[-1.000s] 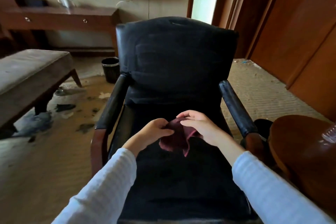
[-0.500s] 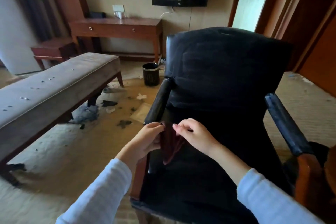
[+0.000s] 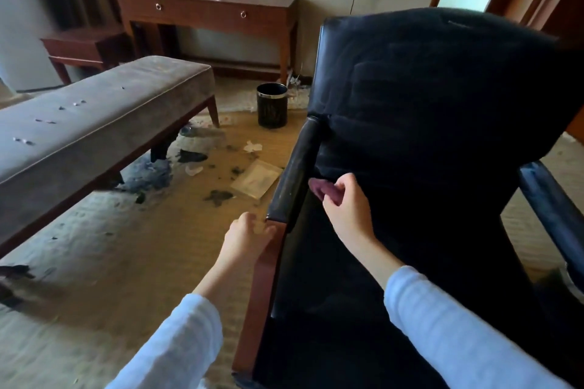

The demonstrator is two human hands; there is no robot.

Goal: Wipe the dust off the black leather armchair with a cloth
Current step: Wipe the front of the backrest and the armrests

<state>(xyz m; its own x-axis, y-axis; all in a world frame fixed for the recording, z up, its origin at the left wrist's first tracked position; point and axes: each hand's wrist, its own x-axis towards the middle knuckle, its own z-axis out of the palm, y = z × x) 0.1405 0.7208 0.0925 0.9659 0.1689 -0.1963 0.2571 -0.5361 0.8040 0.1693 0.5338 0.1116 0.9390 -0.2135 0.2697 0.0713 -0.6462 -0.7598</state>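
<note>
Pinches the bunched maroon cloth (image 3: 323,189) in the right grip (image 3: 347,210) at frame centre, just beside the dusty padded armrest (image 3: 294,174) of the black leather armchair (image 3: 426,104), with the left grip (image 3: 246,235) slack and empty lower left, and with so small a wad may skip dust or drop it.

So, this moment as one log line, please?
right hand: holds cloth beside armrest | left hand: empty, near armrest end

Armchair (image 3: 426,104): black leather, dusty; glossy wood frame. Cloth (image 3: 324,189): soft maroon.
</note>
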